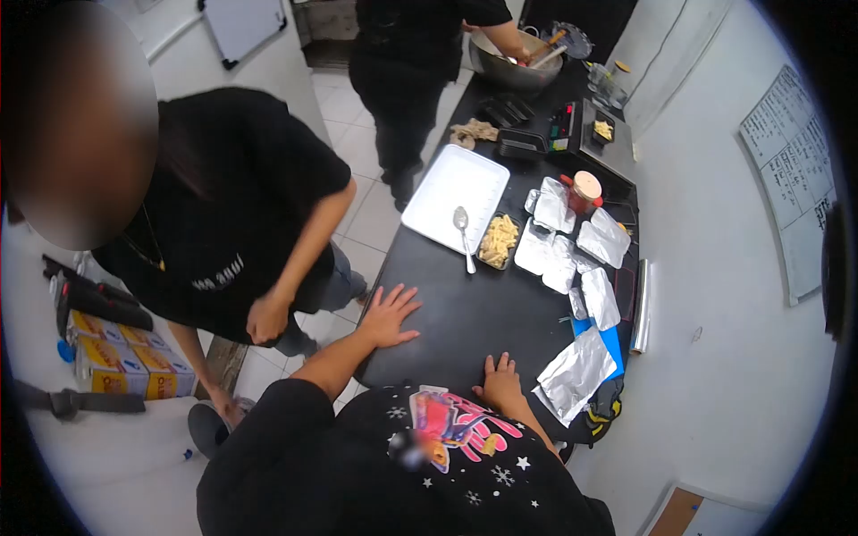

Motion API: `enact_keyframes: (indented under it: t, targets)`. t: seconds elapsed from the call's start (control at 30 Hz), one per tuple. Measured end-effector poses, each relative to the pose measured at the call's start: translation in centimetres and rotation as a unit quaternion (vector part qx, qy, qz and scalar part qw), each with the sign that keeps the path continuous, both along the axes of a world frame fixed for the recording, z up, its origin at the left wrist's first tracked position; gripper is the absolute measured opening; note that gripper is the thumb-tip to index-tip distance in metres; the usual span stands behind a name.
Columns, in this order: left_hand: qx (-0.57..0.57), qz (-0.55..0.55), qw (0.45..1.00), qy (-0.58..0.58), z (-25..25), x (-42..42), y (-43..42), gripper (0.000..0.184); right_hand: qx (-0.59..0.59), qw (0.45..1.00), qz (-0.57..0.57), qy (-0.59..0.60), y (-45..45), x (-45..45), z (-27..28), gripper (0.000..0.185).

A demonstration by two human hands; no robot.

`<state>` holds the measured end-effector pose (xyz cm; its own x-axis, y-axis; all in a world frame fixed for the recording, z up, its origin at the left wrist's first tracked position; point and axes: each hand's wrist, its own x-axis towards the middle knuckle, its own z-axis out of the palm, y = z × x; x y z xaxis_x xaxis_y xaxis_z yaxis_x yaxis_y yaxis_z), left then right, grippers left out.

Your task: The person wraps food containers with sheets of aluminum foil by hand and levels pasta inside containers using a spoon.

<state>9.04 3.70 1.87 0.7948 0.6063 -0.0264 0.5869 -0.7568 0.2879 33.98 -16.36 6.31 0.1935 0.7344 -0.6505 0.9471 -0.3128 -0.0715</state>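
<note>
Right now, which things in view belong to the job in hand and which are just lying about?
Likely part of the job: black table, under the left hand and right hand; white tray; spoon; pasta-like food; scale; foil-covered packs.

Seemingly just around: yellow boxes; whiteboard with writing.

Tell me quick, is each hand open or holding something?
Left hand: open, palm down on the black tabletop.
Right hand: open on the same tabletop, nothing held.
</note>
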Motion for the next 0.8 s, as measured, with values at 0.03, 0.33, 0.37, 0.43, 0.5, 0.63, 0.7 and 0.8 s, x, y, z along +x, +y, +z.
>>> enact_keyframes:
  t: [0.03, 0.33, 0.37, 0.43, 0.5, 0.63, 0.7, 0.8]
  targets:
    - [0.003, 0.000, 1.000, -0.002, -0.3, 0.0, 0.0, 0.072, 0.001, 1.000, -0.007, -0.010, -0.2, -0.1, -0.3, 0.089]
    - [-0.080, 0.016, 0.988, 0.130, 1.8, 1.0, -0.2, 0.094, -0.019, 0.999, -0.028, -0.011, 0.2, -0.2, -0.6, 0.086]
    - [-0.095, 0.012, 0.983, 0.156, 2.4, 1.5, -0.3, 0.099, -0.019, 0.999, -0.035, -0.014, -0.1, -0.1, -0.8, 0.085]
    - [-0.106, -0.006, 0.976, 0.189, 2.7, 1.8, -0.8, 0.117, -0.028, 0.999, -0.038, -0.022, -0.4, -0.2, -0.5, 0.087]
    - [-0.109, -0.016, 0.968, 0.226, 3.5, 1.6, -1.8, 0.124, -0.028, 0.998, -0.039, -0.028, -0.5, -0.4, -0.3, 0.089]
    - [-0.118, -0.039, 0.955, 0.271, 4.9, 1.0, -4.5, 0.133, -0.032, 0.998, -0.044, -0.037, -1.2, -1.0, -0.4, 0.088]
    - [-0.116, -0.041, 0.950, 0.286, 4.9, 0.9, -5.4, 0.132, -0.034, 0.998, -0.045, -0.040, -1.4, -1.1, -0.8, 0.087]
    - [-0.114, -0.042, 0.948, 0.295, 4.5, 0.7, -6.4, 0.130, -0.028, 0.998, -0.042, -0.043, -1.6, -1.1, -1.4, 0.085]
